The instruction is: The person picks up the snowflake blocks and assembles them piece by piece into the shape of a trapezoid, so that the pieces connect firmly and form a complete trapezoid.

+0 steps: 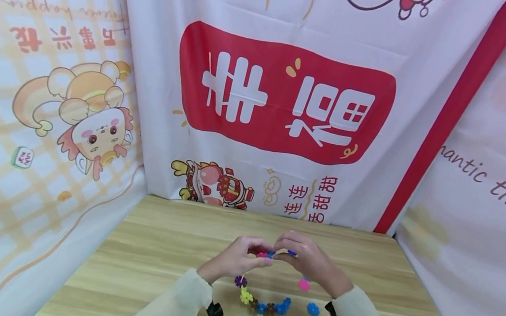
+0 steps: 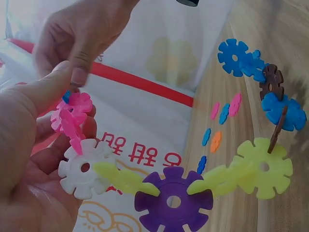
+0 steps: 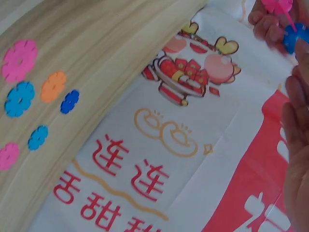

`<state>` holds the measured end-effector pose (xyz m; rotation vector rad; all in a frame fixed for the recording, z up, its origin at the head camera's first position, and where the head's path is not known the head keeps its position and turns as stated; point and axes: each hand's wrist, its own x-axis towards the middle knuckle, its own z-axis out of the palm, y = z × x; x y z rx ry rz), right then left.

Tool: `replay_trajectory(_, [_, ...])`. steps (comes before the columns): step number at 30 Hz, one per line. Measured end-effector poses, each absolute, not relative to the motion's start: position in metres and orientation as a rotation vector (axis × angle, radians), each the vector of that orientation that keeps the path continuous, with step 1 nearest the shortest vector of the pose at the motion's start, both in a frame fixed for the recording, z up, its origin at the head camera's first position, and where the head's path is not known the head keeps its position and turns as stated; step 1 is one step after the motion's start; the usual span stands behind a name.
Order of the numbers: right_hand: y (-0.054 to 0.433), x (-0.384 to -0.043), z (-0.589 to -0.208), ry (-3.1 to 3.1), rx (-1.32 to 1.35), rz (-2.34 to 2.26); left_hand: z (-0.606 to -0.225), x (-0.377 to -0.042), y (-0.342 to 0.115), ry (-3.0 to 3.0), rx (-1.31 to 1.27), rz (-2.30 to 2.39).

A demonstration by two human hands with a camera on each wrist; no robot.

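A chain of flower-shaped plastic interlocking discs hangs from my left hand [image 1: 242,256], which grips its pink discs [image 2: 72,118] between thumb and fingers. In the left wrist view the chain runs through a white disc [image 2: 72,174], yellow ones, a purple disc [image 2: 157,212], then brown and blue discs [image 2: 231,50]. My right hand [image 1: 305,258] meets the left one above the table and pinches a blue disc [image 3: 291,38] at the chain's pink end. The fingers partly cover that joint. In the head view the chain's lower part curves in front of me.
Several loose flower discs lie on the wooden table [image 1: 165,239] to the right, among them a pink disc [image 3: 19,72], an orange disc [image 3: 53,79] and a blue disc [image 1: 313,309]. Printed cloth [image 1: 152,98] hangs behind the table and at both sides.
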<state>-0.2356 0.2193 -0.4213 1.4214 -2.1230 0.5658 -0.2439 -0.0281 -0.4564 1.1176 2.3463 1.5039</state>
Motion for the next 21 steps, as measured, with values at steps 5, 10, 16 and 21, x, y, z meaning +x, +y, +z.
replay_trajectory(5, [0.240,-0.245,-0.429,-2.464,1.187,0.565,-0.458,-0.239,-0.033,2.350,1.041,1.536])
replay_trajectory(10, [0.261,-0.273,-0.450,-2.722,1.037,0.515,-0.457,-0.235,-0.035,2.334,1.016,1.584])
replay_trajectory(16, [0.270,-0.302,-0.482,-2.849,0.853,0.592,-0.457,-0.232,-0.035,2.296,1.018,1.620])
replay_trajectory(21, [0.266,-0.316,-0.508,-2.982,0.628,0.759,-0.459,-0.231,-0.033,2.287,1.034,1.641])
